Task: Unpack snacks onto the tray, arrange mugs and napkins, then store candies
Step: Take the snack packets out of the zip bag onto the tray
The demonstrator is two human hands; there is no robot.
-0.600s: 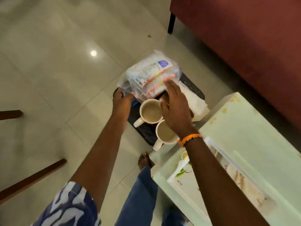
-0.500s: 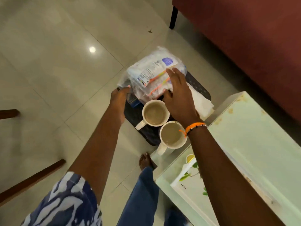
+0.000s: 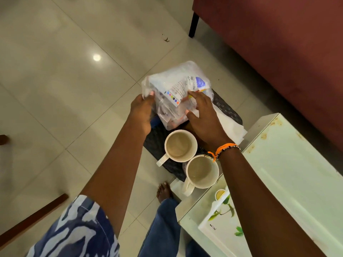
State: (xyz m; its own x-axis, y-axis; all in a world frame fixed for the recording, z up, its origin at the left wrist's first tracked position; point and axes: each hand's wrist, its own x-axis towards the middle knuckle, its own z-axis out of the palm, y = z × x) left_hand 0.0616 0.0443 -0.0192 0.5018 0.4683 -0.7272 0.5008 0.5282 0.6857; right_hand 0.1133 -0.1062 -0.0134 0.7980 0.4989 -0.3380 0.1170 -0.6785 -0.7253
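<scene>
Nearest the camera, a patterned blue-and-white sleeve (image 3: 78,232) and a blue-jeaned leg (image 3: 163,227) fill the lower edge, with a bare foot (image 3: 164,190) on the tiled floor (image 3: 55,108). To the right stands a pale green desk (image 3: 289,173), its top marked with brownish stains; on its near corner lies a white tray (image 3: 222,225) printed with green leaves, partly hidden behind the right forearm, and a small yellow-topped thing (image 3: 220,194) sits at the tray's far edge, too small to identify

Beyond the desk corner a dark woven tray (image 3: 157,143) is held or resting low over the floor; which, I cannot tell. Two white mugs stand on it: the nearer mug (image 3: 202,171) overlaps the desk edge in view, and the farther mug (image 3: 181,145) sits just beside it, both showing only stained, empty-looking insides. White napkins (image 3: 230,127) lie on the tray's right side, partly covered by the right hand (image 3: 204,117)

That right hand, an orange bracelet (image 3: 225,148) at its wrist, spreads its fingers (image 3: 194,95) over the clear plastic snack bag (image 3: 178,89), thumb and fingers curled loosely around the bag's side. The left hand (image 3: 142,110) pinches the bag's left edge between closed fingers. Printed packets show through the plastic

Farther off, a dark red sofa (image 3: 278,43) on a black leg (image 3: 194,25) borders the floor
</scene>
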